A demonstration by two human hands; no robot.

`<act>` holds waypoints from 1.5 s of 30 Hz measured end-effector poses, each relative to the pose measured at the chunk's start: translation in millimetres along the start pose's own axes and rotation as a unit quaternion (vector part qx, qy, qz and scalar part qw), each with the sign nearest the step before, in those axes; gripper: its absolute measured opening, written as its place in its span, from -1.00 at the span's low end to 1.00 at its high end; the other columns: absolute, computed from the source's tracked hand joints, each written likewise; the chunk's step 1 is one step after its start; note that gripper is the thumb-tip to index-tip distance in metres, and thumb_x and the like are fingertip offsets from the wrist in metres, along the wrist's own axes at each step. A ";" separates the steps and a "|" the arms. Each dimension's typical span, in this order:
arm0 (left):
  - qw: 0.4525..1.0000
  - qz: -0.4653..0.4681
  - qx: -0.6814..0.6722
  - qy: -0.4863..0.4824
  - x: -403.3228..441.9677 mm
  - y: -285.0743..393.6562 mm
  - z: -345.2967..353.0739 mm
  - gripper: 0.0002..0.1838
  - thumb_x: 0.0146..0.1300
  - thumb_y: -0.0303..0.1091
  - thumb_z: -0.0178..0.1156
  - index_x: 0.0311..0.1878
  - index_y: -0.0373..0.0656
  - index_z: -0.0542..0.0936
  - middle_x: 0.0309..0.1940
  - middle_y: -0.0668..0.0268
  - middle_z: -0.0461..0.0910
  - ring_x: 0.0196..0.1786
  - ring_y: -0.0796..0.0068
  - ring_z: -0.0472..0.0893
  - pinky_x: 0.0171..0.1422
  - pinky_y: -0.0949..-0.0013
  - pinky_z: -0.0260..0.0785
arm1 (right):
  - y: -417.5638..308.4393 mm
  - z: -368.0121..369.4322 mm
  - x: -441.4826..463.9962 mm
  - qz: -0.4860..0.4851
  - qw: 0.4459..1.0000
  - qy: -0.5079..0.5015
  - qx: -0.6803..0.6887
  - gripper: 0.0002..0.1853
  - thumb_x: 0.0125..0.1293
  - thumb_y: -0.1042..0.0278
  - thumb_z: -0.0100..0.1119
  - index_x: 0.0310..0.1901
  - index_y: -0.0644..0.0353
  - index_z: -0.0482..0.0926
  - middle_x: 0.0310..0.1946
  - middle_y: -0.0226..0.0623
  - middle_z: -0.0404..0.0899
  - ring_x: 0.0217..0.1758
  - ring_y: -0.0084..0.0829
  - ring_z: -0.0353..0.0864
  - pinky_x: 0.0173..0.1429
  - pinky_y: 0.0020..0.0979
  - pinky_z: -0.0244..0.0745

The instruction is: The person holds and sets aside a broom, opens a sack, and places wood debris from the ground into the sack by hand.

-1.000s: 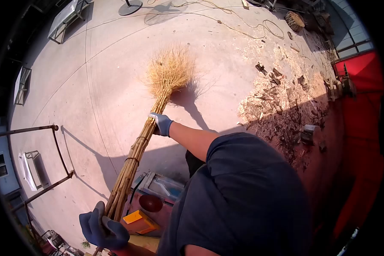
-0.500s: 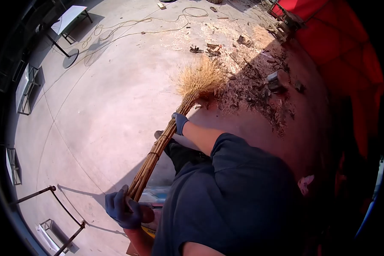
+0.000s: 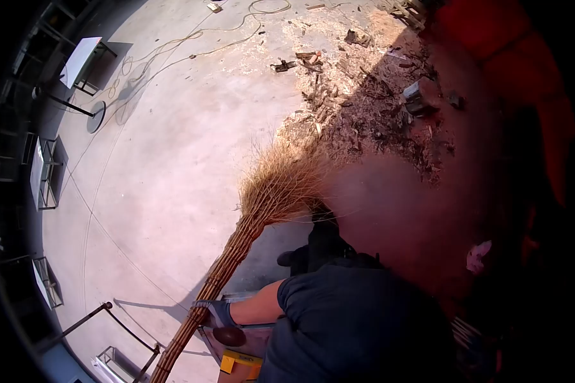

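Observation:
A long broom (image 3: 222,271) of bundled thin sticks runs diagonally from the bottom left, its bushy twig head (image 3: 281,182) at the edge of the wood chips. My right hand (image 3: 214,313), in a grey-blue glove, is closed around the lower part of the stick bundle. The handle's far end passes out at the bottom edge. My left hand is not visible. Wood chips and bark pieces (image 3: 348,102) lie scattered beyond the broom head, partly in shadow.
A log piece (image 3: 420,97) lies at the right of the chips. A yellow cord (image 3: 227,45) loops across the floor. Small tables (image 3: 82,60) and a round-based stand (image 3: 96,117) are at left. A metal frame (image 3: 86,320) is lower left; a yellow box (image 3: 236,364) is near my body.
The broom head has come nearer to my body. My right hand is now far down the handle, toward the bottom left. My left hand has gone out of view.

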State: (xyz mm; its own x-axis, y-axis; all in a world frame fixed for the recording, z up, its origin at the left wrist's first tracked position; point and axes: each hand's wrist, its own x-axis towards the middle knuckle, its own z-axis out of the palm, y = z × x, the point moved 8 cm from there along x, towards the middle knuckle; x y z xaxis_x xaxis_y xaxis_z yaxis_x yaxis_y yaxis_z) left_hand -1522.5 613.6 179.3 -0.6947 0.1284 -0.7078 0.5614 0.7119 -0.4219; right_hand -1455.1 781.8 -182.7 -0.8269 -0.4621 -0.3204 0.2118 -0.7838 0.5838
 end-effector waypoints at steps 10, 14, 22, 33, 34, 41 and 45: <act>0.989 0.076 -0.002 0.130 93.5 308.4 -69.7 -0.43 0.00 -0.25 0.23 0.18 -0.02 0.46 -0.24 0.05 0.62 -0.23 -0.05 0.62 -0.20 -0.11 0.46 | -320.0 -64.5 -150.2 -0.153 0.965 0.213 0.011 -0.73 0.23 0.21 0.27 -0.14 0.11 0.47 -0.33 -0.19 0.60 -0.31 -0.23 0.65 -0.13 -0.14 0.67; 0.951 0.173 -0.052 0.252 123.3 474.0 -149.6 -0.42 0.00 -0.22 0.29 0.15 -0.11 0.45 -0.39 0.13 0.54 -0.33 0.02 0.59 -0.30 -0.05 0.42 | -518.5 -3.8 -302.4 -0.340 0.900 0.267 -0.064 -0.78 0.22 0.17 0.29 -0.26 0.06 0.47 -0.48 -0.23 0.56 -0.41 -0.28 0.63 -0.24 -0.13 0.63; 0.879 0.311 -0.121 0.340 119.8 704.0 -355.3 -0.29 0.02 -0.09 0.33 0.25 -0.15 0.40 -0.26 0.12 0.58 -0.20 0.09 0.60 -0.16 0.06 0.46 | -755.3 163.5 -516.3 -0.645 0.729 0.202 -0.105 -0.70 0.27 0.15 0.25 -0.18 0.21 0.47 -0.38 -0.21 0.51 -0.29 -0.22 0.61 -0.18 -0.12 0.59; 0.936 0.266 -0.118 0.198 74.2 604.1 -310.0 -0.18 -0.12 -0.02 0.44 0.24 -0.17 0.45 -0.23 0.04 0.63 -0.20 0.05 0.65 -0.09 0.08 0.48 | -649.5 99.7 -422.5 -0.481 0.861 -0.054 0.156 -0.36 0.18 -0.23 0.25 -0.15 0.34 0.48 -0.28 -0.05 0.60 -0.26 -0.14 0.63 -0.11 -0.15 0.61; 0.936 0.267 -0.117 0.199 75.2 602.8 -308.4 -0.17 -0.13 -0.02 0.45 0.25 -0.18 0.45 -0.23 0.06 0.64 -0.19 0.06 0.65 -0.09 0.09 0.48 | -652.3 72.4 -407.9 -0.473 0.873 0.007 0.113 -0.38 0.21 -0.21 0.23 -0.18 0.36 0.49 -0.32 -0.04 0.59 -0.31 -0.14 0.62 -0.17 -0.18 0.60; 0.923 0.219 -0.217 0.232 48.0 430.7 -242.3 -0.44 -0.02 -0.08 0.39 0.07 -0.05 0.54 -0.25 0.03 0.63 -0.25 0.01 0.62 -0.22 0.02 0.48 | -559.1 91.1 -351.4 -0.454 0.889 0.043 0.053 -0.58 0.25 -0.06 0.27 -0.23 0.20 0.52 -0.43 -0.18 0.60 -0.35 -0.21 0.65 -0.22 -0.17 0.65; 0.924 0.149 -0.221 0.274 30.3 359.2 -166.7 -0.57 0.09 -0.08 0.38 -0.06 -0.14 0.59 -0.33 0.05 0.63 -0.34 0.10 0.59 -0.27 0.13 0.46 | -518.7 95.0 -265.3 -0.380 0.925 0.004 0.005 -0.71 0.26 0.03 0.28 -0.29 0.05 0.49 -0.42 -0.27 0.62 -0.34 -0.26 0.66 -0.23 -0.20 0.63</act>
State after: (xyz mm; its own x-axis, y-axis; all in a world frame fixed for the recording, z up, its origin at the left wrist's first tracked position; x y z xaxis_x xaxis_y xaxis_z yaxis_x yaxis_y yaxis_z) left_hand -1416.9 988.3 100.8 -0.7298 0.6092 -0.3102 0.6111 0.7848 0.1037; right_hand -1395.0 1350.4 -329.6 -0.7308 0.2173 -0.6471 -0.4334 -0.8801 0.1939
